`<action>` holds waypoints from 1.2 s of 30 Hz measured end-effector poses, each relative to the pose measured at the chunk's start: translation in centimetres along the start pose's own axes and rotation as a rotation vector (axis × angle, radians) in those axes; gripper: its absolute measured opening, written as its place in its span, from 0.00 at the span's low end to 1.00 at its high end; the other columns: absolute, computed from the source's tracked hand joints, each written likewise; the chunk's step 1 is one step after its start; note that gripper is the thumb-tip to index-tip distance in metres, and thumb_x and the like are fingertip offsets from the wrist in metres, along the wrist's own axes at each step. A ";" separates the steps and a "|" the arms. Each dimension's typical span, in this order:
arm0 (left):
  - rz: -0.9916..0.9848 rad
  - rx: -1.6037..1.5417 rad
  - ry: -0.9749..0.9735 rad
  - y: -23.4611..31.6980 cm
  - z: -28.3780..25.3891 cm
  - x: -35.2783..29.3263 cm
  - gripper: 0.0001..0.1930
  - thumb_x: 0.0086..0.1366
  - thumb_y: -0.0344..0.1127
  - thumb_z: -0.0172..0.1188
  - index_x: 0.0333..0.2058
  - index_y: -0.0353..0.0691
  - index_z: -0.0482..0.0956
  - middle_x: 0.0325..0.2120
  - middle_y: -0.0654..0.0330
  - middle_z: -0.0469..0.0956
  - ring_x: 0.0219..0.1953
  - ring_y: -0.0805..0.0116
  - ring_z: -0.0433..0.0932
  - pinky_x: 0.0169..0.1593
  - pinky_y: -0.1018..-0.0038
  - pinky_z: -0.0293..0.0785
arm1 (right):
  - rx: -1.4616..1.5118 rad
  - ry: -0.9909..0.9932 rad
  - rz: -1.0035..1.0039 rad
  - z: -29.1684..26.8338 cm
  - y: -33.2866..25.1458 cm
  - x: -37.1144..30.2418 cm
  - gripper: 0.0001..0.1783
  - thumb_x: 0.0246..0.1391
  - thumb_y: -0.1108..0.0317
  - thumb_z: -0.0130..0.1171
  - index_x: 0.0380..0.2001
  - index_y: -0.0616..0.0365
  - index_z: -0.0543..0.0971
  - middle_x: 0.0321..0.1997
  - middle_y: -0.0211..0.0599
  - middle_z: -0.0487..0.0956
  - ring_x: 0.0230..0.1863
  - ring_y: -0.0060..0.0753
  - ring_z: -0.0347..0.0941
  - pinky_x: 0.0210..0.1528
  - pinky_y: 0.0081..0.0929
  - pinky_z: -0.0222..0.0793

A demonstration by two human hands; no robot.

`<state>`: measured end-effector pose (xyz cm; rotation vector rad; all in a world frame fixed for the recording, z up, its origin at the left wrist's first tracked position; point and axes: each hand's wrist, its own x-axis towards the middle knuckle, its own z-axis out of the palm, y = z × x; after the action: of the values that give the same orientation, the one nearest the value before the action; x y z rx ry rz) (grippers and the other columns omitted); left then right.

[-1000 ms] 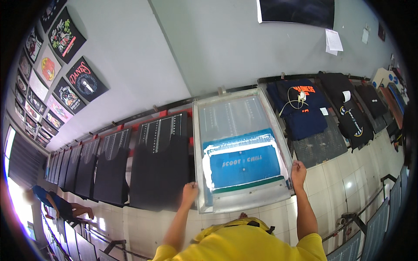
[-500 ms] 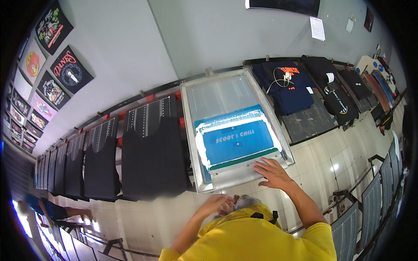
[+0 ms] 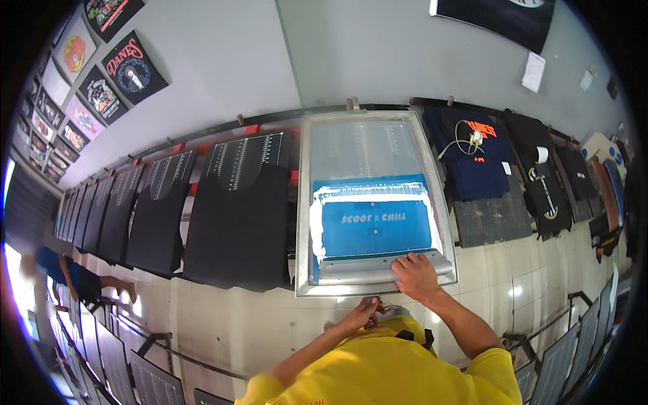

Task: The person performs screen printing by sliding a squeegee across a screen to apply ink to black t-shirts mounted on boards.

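Note:
In front of me lies a metal-framed printing screen (image 3: 307, 209) with a blue stencil area (image 3: 375, 237) and white ink (image 3: 371, 192) around it. Across its near end rests a silver squeegee (image 3: 354, 270); only a thin green line of its blade shows. My right hand (image 3: 416, 275) is closed over the right part of the squeegee's bar, fingers curled on top. Off the screen, close to my body, my left hand (image 3: 364, 314) is closed with fingertips together. Whether anything small is in it stays hidden.
Left of the screen, a row of boards carries black shirts (image 3: 236, 226). To the right are a navy shirt (image 3: 472, 158) with a cable (image 3: 462, 143) on it and a black shirt (image 3: 536, 175). A person (image 3: 71, 273) is at far left. More boards (image 3: 553, 354) stand behind me.
My right hand has gone from spread fingers at the screen's near end to gripping the squeegee. My left hand stays by my body, shifted slightly right. The view has turned.

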<state>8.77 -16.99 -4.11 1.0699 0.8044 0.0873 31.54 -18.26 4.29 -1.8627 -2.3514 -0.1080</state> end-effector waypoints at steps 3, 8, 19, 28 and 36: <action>0.004 0.175 0.103 -1.6 0.3 1.3 0.31 0.76 0.61 0.35 0.43 0.36 0.73 0.32 0.53 0.76 0.30 0.66 0.76 0.32 0.69 0.70 | 0.042 0.028 -0.026 -1.9 1.3 1.6 0.23 0.37 0.62 0.72 0.38 0.51 0.75 0.40 0.28 0.75 0.44 0.36 0.71 0.43 0.37 0.68; 0.272 0.347 0.499 -0.5 3.4 0.9 0.31 0.78 0.56 0.31 0.33 0.33 0.72 0.25 0.47 0.71 0.30 0.49 0.71 0.40 0.56 0.68 | 0.045 0.180 -0.057 -1.3 5.8 6.2 0.24 0.38 0.61 0.74 0.39 0.51 0.76 0.41 0.29 0.77 0.45 0.37 0.72 0.45 0.37 0.68; 0.242 0.273 0.380 0.3 2.6 0.7 0.27 0.77 0.53 0.38 0.31 0.34 0.72 0.22 0.49 0.71 0.28 0.52 0.70 0.37 0.58 0.67 | 0.140 0.152 -0.020 -0.4 11.6 16.9 0.21 0.36 0.66 0.75 0.35 0.54 0.79 0.36 0.34 0.81 0.44 0.43 0.74 0.45 0.40 0.71; 0.273 0.158 0.305 -2.4 1.4 2.1 0.25 0.77 0.50 0.41 0.28 0.33 0.71 0.20 0.51 0.70 0.25 0.56 0.68 0.33 0.58 0.65 | 0.108 0.121 -0.049 1.2 11.3 18.8 0.19 0.36 0.66 0.74 0.34 0.55 0.80 0.36 0.36 0.81 0.43 0.45 0.74 0.46 0.41 0.71; 0.317 0.188 0.199 -0.3 0.5 0.8 0.23 0.77 0.49 0.41 0.29 0.34 0.70 0.20 0.54 0.68 0.26 0.60 0.66 0.32 0.60 0.64 | 0.101 0.061 -0.022 1.3 11.3 19.0 0.19 0.40 0.66 0.74 0.37 0.55 0.81 0.38 0.35 0.81 0.47 0.44 0.74 0.49 0.40 0.72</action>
<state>9.57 -17.12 -4.70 1.3771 0.8263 0.3980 38.19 2.81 5.56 -1.7631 -2.2923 -0.0461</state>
